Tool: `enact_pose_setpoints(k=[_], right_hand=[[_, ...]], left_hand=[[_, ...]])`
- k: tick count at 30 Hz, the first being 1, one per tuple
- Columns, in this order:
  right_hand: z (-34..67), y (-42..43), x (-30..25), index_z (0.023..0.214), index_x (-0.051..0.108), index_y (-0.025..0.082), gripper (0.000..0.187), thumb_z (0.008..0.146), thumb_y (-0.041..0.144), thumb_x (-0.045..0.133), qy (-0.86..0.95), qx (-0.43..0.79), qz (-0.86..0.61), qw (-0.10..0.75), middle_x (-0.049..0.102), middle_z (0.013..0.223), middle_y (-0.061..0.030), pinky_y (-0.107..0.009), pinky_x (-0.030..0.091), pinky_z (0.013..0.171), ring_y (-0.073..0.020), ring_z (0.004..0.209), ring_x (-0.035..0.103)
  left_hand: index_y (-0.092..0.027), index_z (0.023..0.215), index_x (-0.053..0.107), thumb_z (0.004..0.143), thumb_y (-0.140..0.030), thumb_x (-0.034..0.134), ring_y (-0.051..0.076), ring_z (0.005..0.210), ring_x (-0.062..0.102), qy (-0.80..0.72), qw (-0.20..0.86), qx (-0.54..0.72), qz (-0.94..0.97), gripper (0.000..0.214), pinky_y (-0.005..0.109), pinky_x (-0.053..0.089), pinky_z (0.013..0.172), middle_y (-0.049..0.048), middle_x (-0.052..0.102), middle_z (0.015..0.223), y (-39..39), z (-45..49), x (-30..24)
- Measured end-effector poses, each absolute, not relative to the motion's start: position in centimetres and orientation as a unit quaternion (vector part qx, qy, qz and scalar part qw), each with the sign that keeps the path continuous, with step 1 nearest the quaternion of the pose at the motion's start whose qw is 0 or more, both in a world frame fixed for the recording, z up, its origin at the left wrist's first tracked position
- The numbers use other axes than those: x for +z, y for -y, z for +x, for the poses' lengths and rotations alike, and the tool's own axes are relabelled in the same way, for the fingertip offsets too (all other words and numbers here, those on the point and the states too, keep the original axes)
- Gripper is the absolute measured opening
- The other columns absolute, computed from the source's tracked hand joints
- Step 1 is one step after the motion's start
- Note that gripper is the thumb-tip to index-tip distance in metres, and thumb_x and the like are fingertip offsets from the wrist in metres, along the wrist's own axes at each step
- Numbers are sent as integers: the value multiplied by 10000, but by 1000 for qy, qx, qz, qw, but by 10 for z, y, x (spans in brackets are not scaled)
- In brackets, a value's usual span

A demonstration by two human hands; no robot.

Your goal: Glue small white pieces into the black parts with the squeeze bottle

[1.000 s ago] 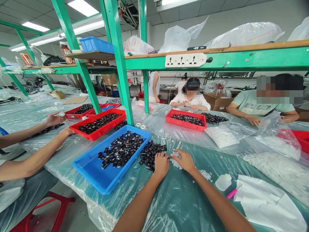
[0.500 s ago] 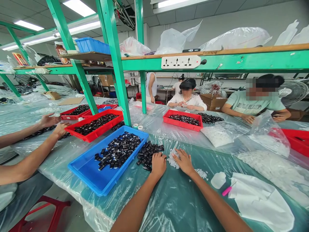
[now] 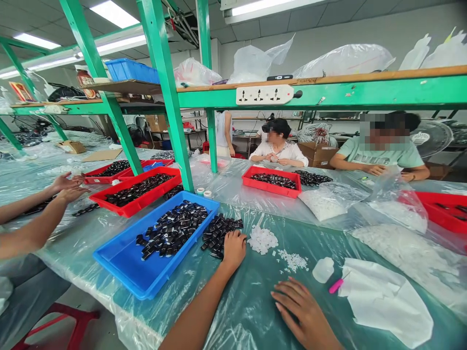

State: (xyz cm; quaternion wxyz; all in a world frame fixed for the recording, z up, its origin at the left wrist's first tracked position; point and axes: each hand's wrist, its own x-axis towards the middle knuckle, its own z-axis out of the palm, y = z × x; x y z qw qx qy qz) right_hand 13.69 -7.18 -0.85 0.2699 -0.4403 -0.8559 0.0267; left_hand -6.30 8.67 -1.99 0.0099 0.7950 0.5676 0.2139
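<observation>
My left hand (image 3: 233, 248) rests on the plastic-covered table, its fingers curled onto the edge of a loose pile of small black parts (image 3: 219, 231). A blue tray (image 3: 120, 265) to its left holds many more black parts. My right hand (image 3: 301, 311) lies near the front edge, fingers bent and pressed down on the green sheet, with nothing visible in them. A small heap of white pieces (image 3: 262, 239) sits between the two hands, beyond the right hand.
A white bottle (image 3: 323, 270), a pink pen (image 3: 335, 286) and white paper (image 3: 383, 301) lie to the right. Bags of white pieces (image 3: 328, 201), red trays (image 3: 272, 181) and green shelf posts (image 3: 171, 107) stand beyond. A co-worker's arms (image 3: 40, 218) reach in at left; two people sit opposite.
My right hand has pulled back from the white pieces toward the front edge of the table. My left hand stays at the black pile. The view has shifted slightly.
</observation>
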Motion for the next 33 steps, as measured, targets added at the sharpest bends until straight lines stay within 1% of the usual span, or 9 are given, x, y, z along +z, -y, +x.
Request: enact_pose_setpoints(k=[2, 3, 5, 7, 10, 17, 24, 31, 33], right_hand=[[144, 76, -9, 1151, 607, 310, 306, 892, 227, 466, 843, 21, -455, 284, 683, 1029, -9, -366, 463, 907, -183, 974, 617], [148, 76, -7, 1125, 620, 300, 291, 897, 226, 455, 835, 19, -468, 290, 692, 982, -11, -344, 493, 837, -179, 914, 632], [157, 73, -4, 1090, 637, 279, 276, 906, 239, 435, 820, 11, -489, 298, 698, 901, -20, -323, 512, 715, -176, 805, 645], [166, 70, -3, 1075, 649, 269, 282, 911, 259, 419, 809, 4, -503, 303, 698, 846, -24, -318, 505, 644, -175, 716, 643], [177, 67, -4, 1056, 666, 279, 298, 918, 287, 402, 799, -1, -518, 306, 707, 838, -20, -311, 496, 629, -169, 670, 643], [184, 64, -2, 1033, 688, 260, 318, 926, 316, 393, 786, -13, -539, 302, 717, 850, -23, -300, 476, 653, -171, 692, 644], [180, 66, -5, 1018, 698, 275, 335, 931, 353, 384, 794, -7, -529, 301, 699, 740, -20, -283, 446, 595, -164, 612, 613], [167, 73, -7, 982, 702, 280, 289, 923, 308, 420, 809, 14, -503, 305, 703, 748, 3, -257, 427, 582, -146, 601, 610], [160, 76, -7, 980, 700, 280, 279, 921, 298, 427, 815, 16, -491, 306, 693, 716, 6, -250, 410, 568, -144, 588, 605]], left_hand=[[-233, 1022, 655, 850, -188, 474, 216, 1020, 517, -566, 10, 214, 796, 254, 355, 322, 950, 62, 591, 1049, -87, -63, -19], [-236, 1018, 657, 852, -191, 471, 214, 1019, 518, -565, 10, 214, 797, 253, 352, 324, 947, 59, 594, 1047, -87, -63, -19], [-243, 1018, 657, 856, -194, 465, 211, 1022, 520, -564, 8, 211, 798, 256, 345, 328, 941, 52, 598, 1050, -87, -62, -18], [-247, 1025, 657, 858, -194, 463, 209, 1027, 521, -566, 6, 206, 798, 261, 338, 331, 937, 48, 601, 1061, -87, -62, -17], [-249, 1030, 658, 856, -193, 468, 212, 1037, 520, -573, 3, 197, 795, 264, 337, 334, 933, 49, 602, 1078, -86, -61, -16], [-244, 1034, 660, 856, -193, 470, 220, 1049, 525, -573, 4, 195, 796, 266, 337, 343, 923, 53, 604, 1077, -84, -59, -12], [-251, 1046, 655, 876, -205, 450, 217, 1040, 528, -569, 5, 192, 800, 271, 327, 360, 902, 48, 602, 1099, -82, -60, -10], [-255, 1056, 651, 875, -225, 456, 213, 1028, 529, -568, 6, 188, 801, 268, 324, 363, 906, 43, 605, 1090, -81, -61, -9], [-259, 1054, 651, 876, -228, 458, 209, 1032, 529, -567, 2, 189, 802, 265, 324, 359, 916, 39, 605, 1091, -81, -62, -9]])
